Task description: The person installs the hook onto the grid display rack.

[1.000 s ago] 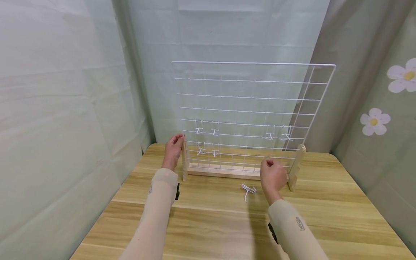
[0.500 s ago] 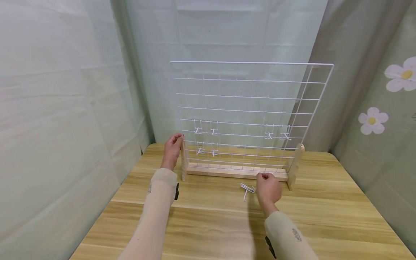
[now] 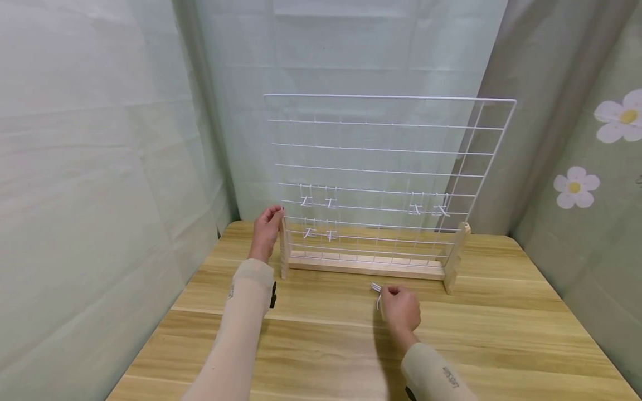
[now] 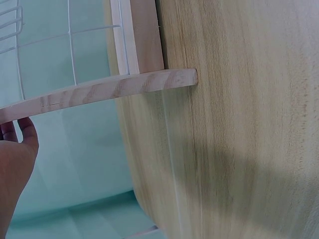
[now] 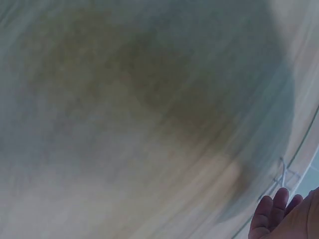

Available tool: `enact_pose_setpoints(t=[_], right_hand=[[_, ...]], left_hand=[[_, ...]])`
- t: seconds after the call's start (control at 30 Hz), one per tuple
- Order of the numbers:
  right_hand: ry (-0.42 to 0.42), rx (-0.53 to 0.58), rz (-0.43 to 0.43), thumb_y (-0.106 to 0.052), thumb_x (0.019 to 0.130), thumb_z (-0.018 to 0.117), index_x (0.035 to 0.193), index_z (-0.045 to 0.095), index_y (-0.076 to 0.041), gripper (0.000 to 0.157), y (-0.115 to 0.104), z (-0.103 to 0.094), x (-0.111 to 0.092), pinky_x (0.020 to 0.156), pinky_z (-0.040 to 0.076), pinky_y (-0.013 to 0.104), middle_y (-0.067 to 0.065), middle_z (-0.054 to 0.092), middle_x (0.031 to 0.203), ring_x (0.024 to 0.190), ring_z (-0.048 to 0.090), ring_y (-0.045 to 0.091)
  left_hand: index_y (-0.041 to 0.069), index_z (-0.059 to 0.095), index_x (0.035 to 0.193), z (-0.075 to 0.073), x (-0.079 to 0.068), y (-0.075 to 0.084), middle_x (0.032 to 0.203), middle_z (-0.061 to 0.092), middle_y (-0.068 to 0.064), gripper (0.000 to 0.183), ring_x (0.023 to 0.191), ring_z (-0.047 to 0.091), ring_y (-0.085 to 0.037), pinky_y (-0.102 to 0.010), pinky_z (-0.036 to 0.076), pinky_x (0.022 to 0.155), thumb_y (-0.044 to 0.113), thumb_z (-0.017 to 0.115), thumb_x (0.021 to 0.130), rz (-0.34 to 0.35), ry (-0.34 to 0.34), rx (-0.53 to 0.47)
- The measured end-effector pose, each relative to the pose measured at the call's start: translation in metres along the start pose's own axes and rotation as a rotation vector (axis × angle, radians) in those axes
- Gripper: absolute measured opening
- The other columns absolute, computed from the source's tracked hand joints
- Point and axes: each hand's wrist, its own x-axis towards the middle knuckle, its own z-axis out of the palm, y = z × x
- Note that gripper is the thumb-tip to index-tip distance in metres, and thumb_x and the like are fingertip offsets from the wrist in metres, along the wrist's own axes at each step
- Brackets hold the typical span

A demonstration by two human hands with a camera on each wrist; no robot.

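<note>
At the left end of a white wire grid panel (image 3: 381, 150), my left hand (image 3: 266, 231) grips the top of the wooden upright (image 4: 94, 94). In the left wrist view its fingertips lie against that upright's edge. My right hand (image 3: 401, 312) is low over the table in front of the stand, fingers curled, at a white wire double hook (image 3: 376, 287). The hand covers the hook's right part; its left end and prong show. In the right wrist view the hook (image 5: 283, 172) rises just beyond the fingertips. Whether the fingers pinch it, I cannot tell.
Several white hooks hang on the grid, such as the upper left hook (image 3: 305, 200) and the upper right hook (image 3: 441, 209). A wooden base bar (image 3: 366, 266) joins the two uprights. The wood-grain table (image 3: 321, 345) is enclosed by pale green curtains (image 3: 100, 167).
My right hand has moved down and left from in front of the grid's lower right to the hook on the table, now partly covering it. My left hand stays at the upright.
</note>
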Motion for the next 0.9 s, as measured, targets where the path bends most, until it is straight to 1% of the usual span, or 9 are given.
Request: enact_pose_setpoints(t=[0.1, 0.23, 0.4, 0.47, 0.63, 0.9], right_hand=[[-0.024, -0.007, -0.017, -0.033, 0.087, 0.063, 0.091, 0.078, -0.013, 0.026, 0.0, 0.003, -0.003, 0.049, 0.04, 0.037, 0.007, 0.073, 0.086, 0.071, 0.064, 0.027], [-0.042, -0.033, -0.047, -0.032, 0.087, 0.063, 0.09, 0.076, -0.013, 0.023, 0.002, 0.006, -0.005, 0.049, 0.039, 0.037, 0.006, 0.072, 0.085, 0.068, 0.062, 0.025], [-0.043, -0.067, -0.059, -0.031, 0.087, 0.063, 0.089, 0.075, -0.014, 0.021, 0.004, 0.008, -0.005, 0.05, 0.039, 0.039, 0.008, 0.072, 0.087, 0.07, 0.062, 0.027], [-0.04, -0.076, -0.056, -0.03, 0.086, 0.063, 0.088, 0.075, -0.014, 0.02, 0.007, 0.008, -0.005, 0.05, 0.04, 0.04, 0.008, 0.072, 0.086, 0.07, 0.063, 0.028], [-0.033, -0.09, -0.058, -0.029, 0.085, 0.064, 0.086, 0.077, -0.015, 0.019, 0.011, 0.011, -0.003, 0.049, 0.041, 0.041, 0.007, 0.072, 0.083, 0.068, 0.063, 0.028], [-0.037, -0.122, -0.094, -0.026, 0.083, 0.064, 0.085, 0.076, -0.017, 0.016, 0.017, 0.016, -0.001, 0.048, 0.04, 0.041, 0.007, 0.071, 0.081, 0.067, 0.063, 0.028]], left_hand=[[0.004, 0.055, 0.131, -0.001, 0.002, 0.0, 0.125, 0.054, -0.007, 0.039, 0.114, 0.049, -0.02, -0.037, 0.041, 0.104, 0.031, 0.054, 0.103, -0.006, 0.006, -0.005], [0.006, 0.057, 0.128, 0.0, 0.003, 0.0, 0.123, 0.055, -0.006, 0.035, 0.111, 0.049, -0.02, -0.036, 0.042, 0.102, 0.029, 0.055, 0.103, -0.006, 0.01, -0.019], [0.003, 0.054, 0.131, 0.0, 0.002, 0.0, 0.122, 0.054, -0.007, 0.038, 0.11, 0.049, -0.02, -0.036, 0.041, 0.1, 0.029, 0.054, 0.103, -0.004, 0.001, -0.015], [0.002, 0.054, 0.132, 0.0, 0.001, -0.001, 0.122, 0.054, -0.007, 0.04, 0.111, 0.049, -0.02, -0.036, 0.041, 0.101, 0.029, 0.053, 0.103, -0.005, -0.004, -0.014], [0.005, 0.054, 0.132, 0.0, 0.0, -0.001, 0.128, 0.054, -0.009, 0.039, 0.114, 0.049, -0.021, -0.037, 0.04, 0.104, 0.031, 0.053, 0.103, -0.006, -0.005, -0.008], [0.005, 0.053, 0.134, 0.0, -0.001, 0.001, 0.132, 0.053, -0.011, 0.041, 0.118, 0.048, -0.022, -0.039, 0.039, 0.106, 0.032, 0.053, 0.103, -0.026, -0.001, -0.003]])
